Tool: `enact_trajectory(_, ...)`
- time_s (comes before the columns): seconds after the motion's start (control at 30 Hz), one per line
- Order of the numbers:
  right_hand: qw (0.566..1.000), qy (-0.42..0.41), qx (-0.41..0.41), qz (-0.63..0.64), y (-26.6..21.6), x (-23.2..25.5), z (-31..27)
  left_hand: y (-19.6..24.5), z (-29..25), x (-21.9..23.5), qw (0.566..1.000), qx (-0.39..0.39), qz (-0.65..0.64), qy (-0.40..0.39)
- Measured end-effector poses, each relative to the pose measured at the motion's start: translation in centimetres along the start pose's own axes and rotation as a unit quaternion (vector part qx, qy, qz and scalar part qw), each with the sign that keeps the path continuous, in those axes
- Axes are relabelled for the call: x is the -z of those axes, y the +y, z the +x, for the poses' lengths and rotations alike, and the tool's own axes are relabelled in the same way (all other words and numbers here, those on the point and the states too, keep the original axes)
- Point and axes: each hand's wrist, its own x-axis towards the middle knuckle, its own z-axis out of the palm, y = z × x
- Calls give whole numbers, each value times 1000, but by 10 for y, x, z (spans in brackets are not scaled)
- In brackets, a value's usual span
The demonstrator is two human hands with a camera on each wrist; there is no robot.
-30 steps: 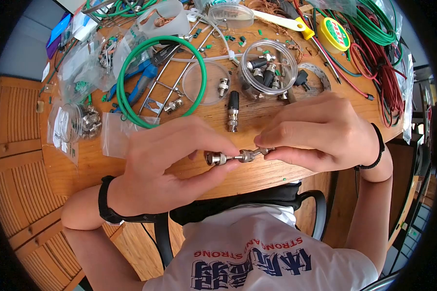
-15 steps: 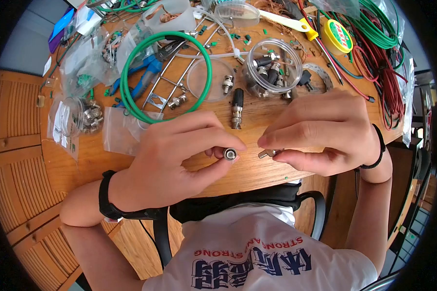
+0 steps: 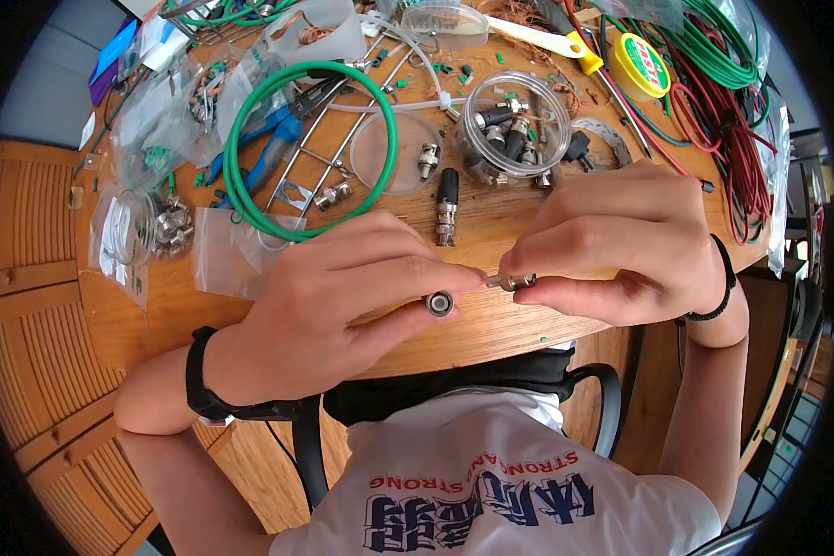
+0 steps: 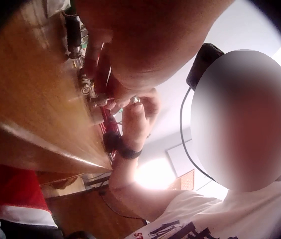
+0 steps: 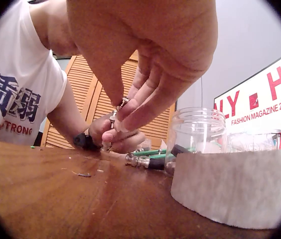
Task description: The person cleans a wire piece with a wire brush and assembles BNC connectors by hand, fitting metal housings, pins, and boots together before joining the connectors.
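We see a person at a cluttered table (image 3: 473,341), a small metal part in each hand, both parts held over the bare wood near the front edge. The left hand (image 3: 338,301) pinches a socket (image 3: 440,304) between thumb and fingers, its round open end turned up toward the head camera. The right hand (image 3: 621,250) pinches a slim pin (image 3: 513,282) between thumb and fingertips, its narrow end pointing at the left index finger; whether the two touch, we cannot tell.

Just beyond the hands, we find a black-ended plug (image 3: 447,206) lying on the wood, between the open jar (image 3: 568,134) of plugs and a clear disc (image 3: 380,159). On the disc rests a connector (image 3: 428,160); another (image 3: 332,195) lies inside the loop of green cable (image 3: 234,162), near blue-handled pliers (image 3: 273,153). Farther right, we see a yellow tub (image 3: 639,67) and red cable (image 3: 741,176). Black bands circle both wrists.
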Motion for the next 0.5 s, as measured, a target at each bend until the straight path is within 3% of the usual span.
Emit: enact_trajectory(0.5,998,-18,51,25,3,-1,-1,4,-3,1,1000,-5,10,-25)
